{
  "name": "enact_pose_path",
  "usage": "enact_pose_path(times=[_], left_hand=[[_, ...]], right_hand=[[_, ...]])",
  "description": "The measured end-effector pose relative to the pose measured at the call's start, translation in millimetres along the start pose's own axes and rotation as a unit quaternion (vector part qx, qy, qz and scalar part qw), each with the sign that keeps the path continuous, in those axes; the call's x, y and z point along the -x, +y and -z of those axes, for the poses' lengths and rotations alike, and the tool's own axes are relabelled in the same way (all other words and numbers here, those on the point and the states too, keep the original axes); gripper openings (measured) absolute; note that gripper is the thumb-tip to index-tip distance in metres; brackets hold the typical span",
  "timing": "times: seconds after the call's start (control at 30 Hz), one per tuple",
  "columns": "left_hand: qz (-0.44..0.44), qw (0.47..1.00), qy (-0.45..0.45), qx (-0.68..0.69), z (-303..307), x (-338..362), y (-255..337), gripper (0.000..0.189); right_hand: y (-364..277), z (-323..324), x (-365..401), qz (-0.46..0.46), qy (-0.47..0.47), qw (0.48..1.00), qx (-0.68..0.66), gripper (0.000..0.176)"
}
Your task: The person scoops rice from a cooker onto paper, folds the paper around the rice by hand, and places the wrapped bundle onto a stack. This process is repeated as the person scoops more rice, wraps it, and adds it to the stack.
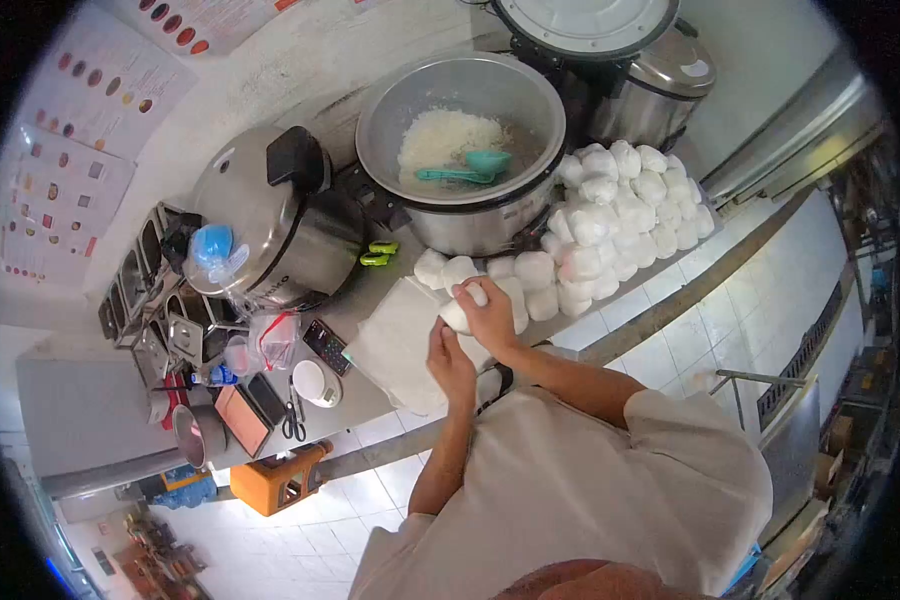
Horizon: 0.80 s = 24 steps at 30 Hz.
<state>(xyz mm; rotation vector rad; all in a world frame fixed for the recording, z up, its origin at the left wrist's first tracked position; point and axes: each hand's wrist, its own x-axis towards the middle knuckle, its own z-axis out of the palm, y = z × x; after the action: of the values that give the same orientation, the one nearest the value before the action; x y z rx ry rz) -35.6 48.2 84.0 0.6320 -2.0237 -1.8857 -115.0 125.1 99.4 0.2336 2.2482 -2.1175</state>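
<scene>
My right hand (488,318) is wrapped round a small white wrapped packet (454,318) near the counter's front edge. Just below, my left hand (452,362) presses its fingers against the same packet. Under and beside both hands lies a stack of white paper sheets (385,345). Many more white packets (610,220) are piled to the right, with a few in a row behind my hands. Behind these stands a large open rice cooker (460,230) with cooked rice (445,138) and a teal scoop (485,165) inside.
A closed rice cooker (240,215) stands at left, green-handled clips (378,252) beside it. Nearer are a calculator (326,347), a small white scale (316,383), scissors (293,420) and a metal pot (200,437). An orange stool (275,485) stands below. Another cooker (660,80) is at back right.
</scene>
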Motion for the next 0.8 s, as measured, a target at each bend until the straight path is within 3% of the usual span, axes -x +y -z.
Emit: enact_pose_path(times=[0.07, 0.13, 0.2, 0.3, 0.37, 0.4, 0.5, 0.6, 0.7, 0.8], left_hand=[[0.005, 0.999, -0.003, 0.04, -16.2, 13.2, -6.5, 0.047], [0.002, 0.999, 0.008, 0.039, -32.4, 13.4, -13.6, 0.057], [0.068, 0.996, -0.016, 0.061, -32.9, 17.7, 2.9, 0.058], [0.11, 0.993, -0.004, 0.046, -41.5, 3.0, 7.2, 0.052], [0.167, 0.985, -0.007, 0.05, -35.5, -14.4, 14.8, 0.051], [0.178, 0.98, 0.039, 0.083, -33.8, -25.6, -7.7, 0.059], [0.217, 0.96, 0.145, -0.099, -16.8, -71.6, -89.2, 0.066], [0.173, 0.926, 0.123, -0.311, -27.6, -65.0, -124.3, 0.065], [0.174, 0.939, 0.086, -0.285, -43.1, -51.8, -133.9, 0.061], [0.013, 0.949, 0.029, -0.314, -51.7, -42.7, -165.7, 0.049]], right_hand=[[-13.0, 10.0, 0.4, -0.036, -0.019, 0.998, 0.037, 0.036], [1.9, 17.2, 6.9, -0.015, -0.074, 0.995, 0.062, 0.037], [19.6, 28.8, 8.6, 0.038, -0.129, 0.987, 0.09, 0.042], [61.8, 30.2, -4.6, -0.074, -0.202, 0.975, -0.062, 0.047], [54.3, 44.9, -8.2, -0.063, -0.281, 0.958, 0.021, 0.043], [45.0, 53.0, -12.0, -0.054, -0.32, 0.944, 0.062, 0.043], [13.5, 96.8, -8.7, 0.01, -0.322, 0.943, 0.084, 0.046], [-20.8, 140.4, -35.4, -0.067, -0.41, 0.904, 0.099, 0.043], [-59.0, 158.6, -59.4, 0.025, -0.429, 0.887, 0.168, 0.042], [-85.8, 153.4, -80.2, 0.065, -0.43, 0.875, 0.213, 0.038]])
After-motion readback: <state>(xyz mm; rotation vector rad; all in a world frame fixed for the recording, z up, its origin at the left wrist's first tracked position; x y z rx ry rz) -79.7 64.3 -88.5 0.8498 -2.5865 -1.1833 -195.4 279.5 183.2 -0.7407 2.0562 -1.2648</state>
